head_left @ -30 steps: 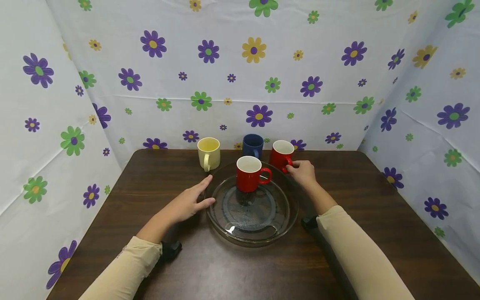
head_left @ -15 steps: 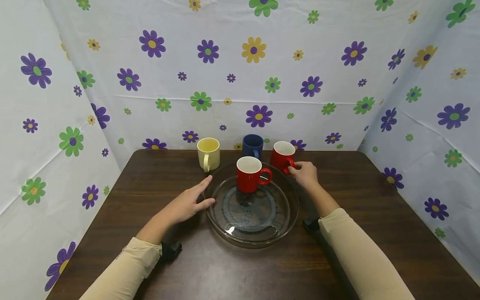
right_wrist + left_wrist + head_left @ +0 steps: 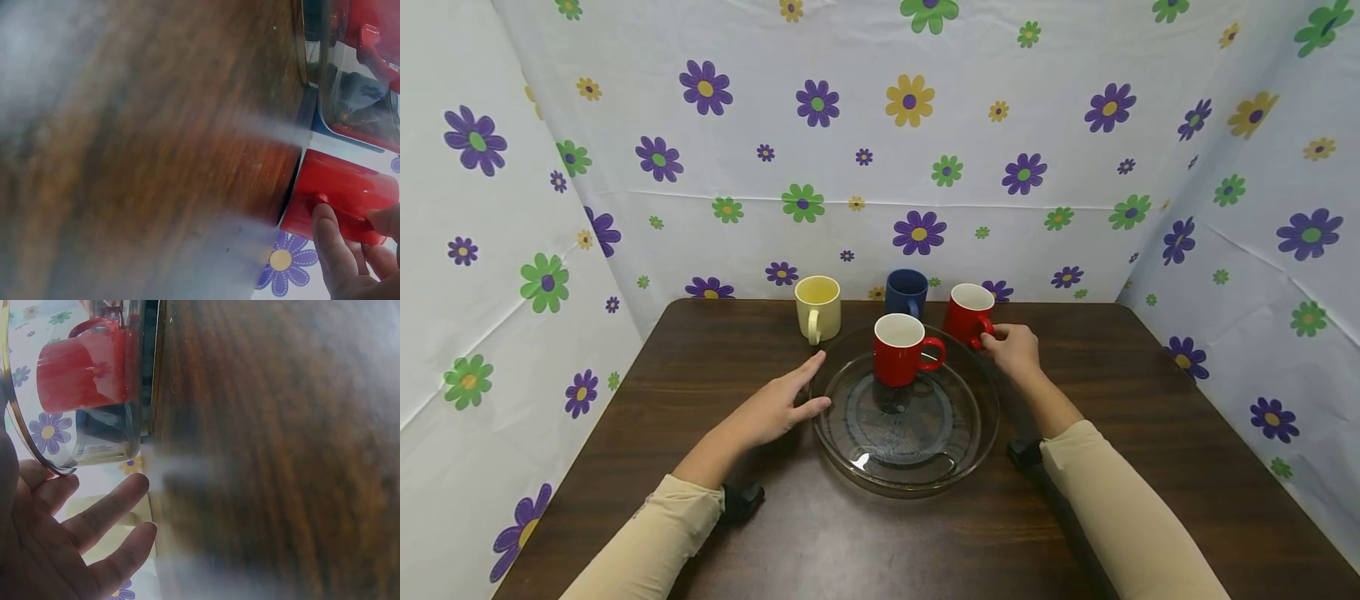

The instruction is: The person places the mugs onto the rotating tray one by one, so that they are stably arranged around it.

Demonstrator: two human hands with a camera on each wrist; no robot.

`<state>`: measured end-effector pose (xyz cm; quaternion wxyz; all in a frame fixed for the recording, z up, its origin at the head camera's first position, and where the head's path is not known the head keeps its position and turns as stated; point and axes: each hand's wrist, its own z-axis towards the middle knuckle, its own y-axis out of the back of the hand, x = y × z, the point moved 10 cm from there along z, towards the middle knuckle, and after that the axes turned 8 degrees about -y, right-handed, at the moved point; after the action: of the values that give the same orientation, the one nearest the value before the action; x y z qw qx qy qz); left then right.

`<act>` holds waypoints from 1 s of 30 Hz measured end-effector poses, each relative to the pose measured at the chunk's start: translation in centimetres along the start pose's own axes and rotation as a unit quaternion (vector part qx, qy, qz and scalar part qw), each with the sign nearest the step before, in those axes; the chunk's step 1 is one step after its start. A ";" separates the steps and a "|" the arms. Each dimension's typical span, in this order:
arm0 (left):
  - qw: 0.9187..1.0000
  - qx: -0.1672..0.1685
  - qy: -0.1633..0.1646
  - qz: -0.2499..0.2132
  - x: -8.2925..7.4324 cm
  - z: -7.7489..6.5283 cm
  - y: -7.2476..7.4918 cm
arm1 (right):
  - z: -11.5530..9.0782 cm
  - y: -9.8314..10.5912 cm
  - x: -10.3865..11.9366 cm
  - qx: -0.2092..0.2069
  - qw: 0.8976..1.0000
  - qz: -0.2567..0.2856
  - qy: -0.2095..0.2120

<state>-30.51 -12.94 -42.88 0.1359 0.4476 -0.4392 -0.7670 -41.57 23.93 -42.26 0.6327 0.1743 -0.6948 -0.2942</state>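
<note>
At the far right rim of the round, smoky glass dish (image 3: 904, 482), my right hand (image 3: 1017, 352) pinches the handle of a red mug (image 3: 966, 320). That mug stands upright on the table; the right wrist view shows thumb and fingers at the handle of the red mug (image 3: 340, 184). My left hand (image 3: 772, 408) rests with extended, spread fingers at the dish's left rim. In the left wrist view, the fingers of my left hand (image 3: 69, 531) lie beside the glass edge. Another red mug (image 3: 892, 360), white inside, stands in the dish with its handle to the right.
Behind the dish, a blue mug (image 3: 907, 287) is partly hidden by the red mug in front. A yellow mug (image 3: 820, 312) stands at the back left, handle forward. The dark wooden table (image 3: 880, 550) ends at a flowered cloth (image 3: 850, 175) behind and on both sides.
My right hand and the red mug it pinches have shifted slightly to the right. The left hand, the dish and the other mugs look unmoved.
</note>
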 end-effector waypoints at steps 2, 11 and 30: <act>1.000 -0.001 -0.001 0.000 0.0 0.0 0.0 | 0.0 0.1 0.0 -0.003 1.000 0.002 0.001; 1.000 -0.001 -0.001 0.001 0.0 0.0 0.0 | -0.3 0.8 0.0 -0.007 1.000 0.018 -0.003; 1.000 -0.004 -0.005 -0.001 0.0 0.0 0.0 | -1.0 1.9 0.4 -0.009 0.999 0.031 0.000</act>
<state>-30.51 -12.93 -42.92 0.1348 0.4436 -0.4362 -0.7712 -40.39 24.93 -40.73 0.6426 0.1474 -0.6975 -0.2807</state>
